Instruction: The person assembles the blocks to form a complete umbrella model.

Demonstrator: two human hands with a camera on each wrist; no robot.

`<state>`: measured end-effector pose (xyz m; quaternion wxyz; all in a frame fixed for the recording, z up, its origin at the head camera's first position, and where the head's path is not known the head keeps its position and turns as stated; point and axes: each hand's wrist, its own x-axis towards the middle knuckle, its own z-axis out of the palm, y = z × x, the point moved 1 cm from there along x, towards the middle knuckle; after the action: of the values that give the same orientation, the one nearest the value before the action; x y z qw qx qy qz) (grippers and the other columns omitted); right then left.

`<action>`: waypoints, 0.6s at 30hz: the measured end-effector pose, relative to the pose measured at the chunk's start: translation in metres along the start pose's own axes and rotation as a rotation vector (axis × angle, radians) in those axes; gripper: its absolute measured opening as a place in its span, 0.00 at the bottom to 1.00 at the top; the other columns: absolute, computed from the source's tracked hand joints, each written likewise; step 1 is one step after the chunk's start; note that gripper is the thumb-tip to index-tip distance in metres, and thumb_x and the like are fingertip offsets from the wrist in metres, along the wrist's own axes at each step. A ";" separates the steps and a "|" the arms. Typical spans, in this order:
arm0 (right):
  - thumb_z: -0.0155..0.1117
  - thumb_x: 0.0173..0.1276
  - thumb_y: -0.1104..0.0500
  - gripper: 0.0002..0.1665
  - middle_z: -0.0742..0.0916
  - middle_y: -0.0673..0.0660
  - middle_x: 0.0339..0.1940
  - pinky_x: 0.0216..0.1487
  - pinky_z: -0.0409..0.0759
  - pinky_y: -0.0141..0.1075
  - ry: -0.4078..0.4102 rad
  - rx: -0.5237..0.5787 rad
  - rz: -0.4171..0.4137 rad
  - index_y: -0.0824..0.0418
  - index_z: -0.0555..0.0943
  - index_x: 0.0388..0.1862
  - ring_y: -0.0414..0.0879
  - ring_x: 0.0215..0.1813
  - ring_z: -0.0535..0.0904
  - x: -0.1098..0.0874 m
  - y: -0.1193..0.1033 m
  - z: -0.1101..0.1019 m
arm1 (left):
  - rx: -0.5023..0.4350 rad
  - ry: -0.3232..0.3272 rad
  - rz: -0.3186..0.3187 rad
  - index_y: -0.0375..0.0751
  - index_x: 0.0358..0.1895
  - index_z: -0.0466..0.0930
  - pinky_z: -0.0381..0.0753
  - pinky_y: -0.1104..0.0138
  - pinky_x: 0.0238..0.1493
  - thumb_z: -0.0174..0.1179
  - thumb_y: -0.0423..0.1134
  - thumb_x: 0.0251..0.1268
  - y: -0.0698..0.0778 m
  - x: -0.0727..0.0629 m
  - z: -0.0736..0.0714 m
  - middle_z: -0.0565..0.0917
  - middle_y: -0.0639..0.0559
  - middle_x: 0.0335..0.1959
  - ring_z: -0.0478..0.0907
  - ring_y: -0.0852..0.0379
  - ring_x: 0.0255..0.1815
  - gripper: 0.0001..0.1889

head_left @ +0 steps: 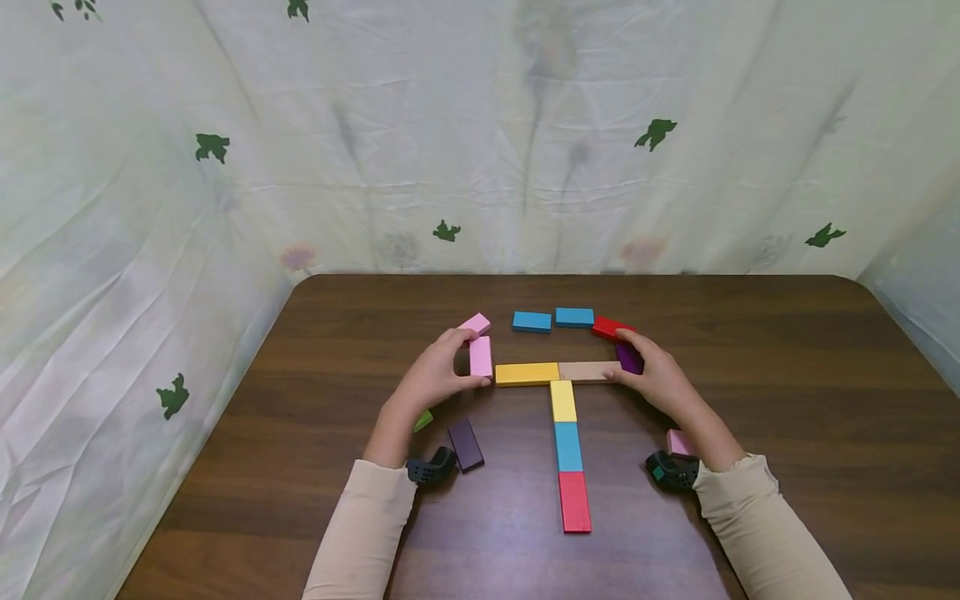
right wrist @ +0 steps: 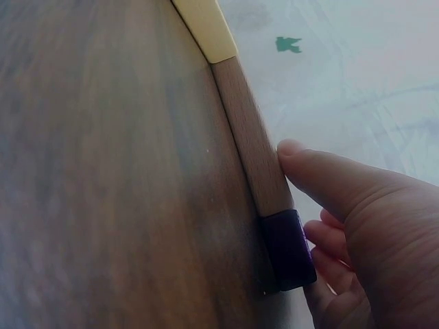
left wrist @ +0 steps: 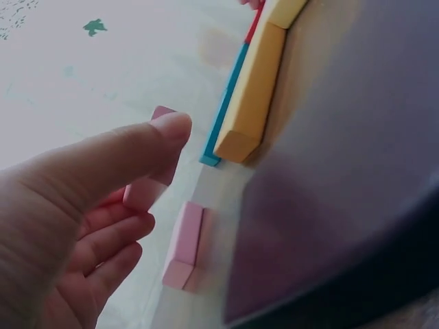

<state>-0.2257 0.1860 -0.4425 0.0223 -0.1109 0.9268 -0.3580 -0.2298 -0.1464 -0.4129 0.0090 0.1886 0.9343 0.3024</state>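
Note:
In the head view my left hand (head_left: 433,373) pinches a pink wooden block (head_left: 481,357) between thumb and fingertips; the left wrist view shows the thumb over this block (left wrist: 147,192). Another pink block (head_left: 476,323) lies just beyond it. My right hand (head_left: 660,375) curves around a dark purple block (head_left: 630,358). Its thumb lies by the plain wood block (head_left: 588,372), and its index finger is near the red block (head_left: 611,327). In the right wrist view the thumb is off the purple block (right wrist: 291,250), with fingers behind that block.
A yellow block (head_left: 527,374) meets the plain one end to end. Below run yellow (head_left: 563,402), blue (head_left: 567,447) and red (head_left: 575,502) blocks. Two blue blocks (head_left: 532,322) lie farther back. Purple (head_left: 466,445), green (head_left: 423,420) and pink (head_left: 681,443) blocks lie near the wrists.

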 end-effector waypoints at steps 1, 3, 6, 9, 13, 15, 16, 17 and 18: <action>0.65 0.56 0.46 0.45 0.64 0.67 0.64 0.57 0.59 0.57 0.001 0.001 -0.001 0.61 0.58 0.67 0.62 0.63 0.58 0.000 0.000 0.000 | 0.012 -0.009 -0.010 0.38 0.58 0.66 0.67 0.58 0.55 0.71 0.48 0.42 0.000 0.000 0.002 0.70 0.46 0.55 0.68 0.50 0.53 0.38; 0.65 0.56 0.46 0.45 0.65 0.67 0.64 0.58 0.59 0.57 0.001 0.004 -0.003 0.61 0.58 0.67 0.62 0.63 0.58 0.000 0.001 0.000 | 0.026 -0.029 -0.030 0.39 0.59 0.65 0.65 0.58 0.56 0.70 0.49 0.43 -0.001 0.001 0.004 0.69 0.46 0.56 0.67 0.51 0.54 0.38; 0.65 0.56 0.46 0.45 0.65 0.67 0.64 0.58 0.59 0.57 0.001 0.006 -0.007 0.61 0.58 0.67 0.62 0.63 0.59 0.000 0.001 0.001 | 0.036 -0.048 -0.055 0.39 0.60 0.65 0.64 0.57 0.58 0.70 0.48 0.44 -0.002 0.002 0.007 0.69 0.46 0.57 0.66 0.51 0.56 0.38; 0.65 0.56 0.46 0.45 0.65 0.67 0.64 0.58 0.59 0.56 0.000 0.009 -0.010 0.61 0.58 0.67 0.62 0.63 0.58 0.000 0.002 0.001 | 0.047 -0.055 -0.064 0.38 0.60 0.65 0.63 0.57 0.58 0.70 0.48 0.44 -0.003 0.002 0.010 0.69 0.46 0.58 0.65 0.51 0.57 0.38; 0.65 0.56 0.46 0.45 0.64 0.67 0.64 0.58 0.59 0.57 0.001 0.011 -0.008 0.61 0.58 0.67 0.62 0.63 0.58 0.000 0.001 0.000 | 0.075 -0.068 -0.045 0.37 0.61 0.64 0.62 0.58 0.59 0.69 0.48 0.46 -0.004 0.003 0.012 0.68 0.45 0.59 0.64 0.50 0.59 0.38; 0.65 0.56 0.46 0.45 0.65 0.67 0.64 0.57 0.59 0.57 0.002 0.010 -0.006 0.61 0.58 0.67 0.62 0.63 0.58 0.000 0.001 0.000 | 0.078 -0.073 -0.032 0.36 0.61 0.64 0.61 0.58 0.59 0.68 0.48 0.47 -0.004 0.003 0.014 0.68 0.44 0.59 0.64 0.49 0.60 0.38; 0.65 0.56 0.46 0.45 0.65 0.67 0.64 0.57 0.59 0.57 0.002 0.010 -0.006 0.61 0.58 0.67 0.62 0.63 0.59 0.000 0.001 0.000 | 0.081 -0.077 -0.027 0.36 0.61 0.64 0.61 0.58 0.59 0.68 0.48 0.47 -0.005 0.002 0.014 0.68 0.44 0.60 0.63 0.49 0.60 0.38; 0.65 0.56 0.46 0.45 0.65 0.67 0.64 0.57 0.59 0.57 0.002 0.010 -0.006 0.61 0.58 0.67 0.62 0.63 0.59 0.000 0.001 0.000 | 0.080 -0.078 -0.024 0.36 0.61 0.64 0.61 0.58 0.59 0.68 0.47 0.47 -0.005 0.002 0.015 0.68 0.44 0.60 0.63 0.49 0.60 0.38; 0.65 0.56 0.46 0.45 0.65 0.67 0.64 0.57 0.59 0.57 0.002 0.010 -0.006 0.61 0.58 0.67 0.62 0.63 0.59 0.000 0.001 0.000 | 0.077 -0.079 -0.023 0.35 0.61 0.64 0.61 0.58 0.59 0.68 0.47 0.47 -0.005 0.002 0.016 0.67 0.44 0.60 0.63 0.49 0.61 0.38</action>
<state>-0.2257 0.1866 -0.4435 0.0209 -0.1133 0.9247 -0.3628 -0.2317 -0.1409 -0.4286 0.0421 0.1899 0.9462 0.2585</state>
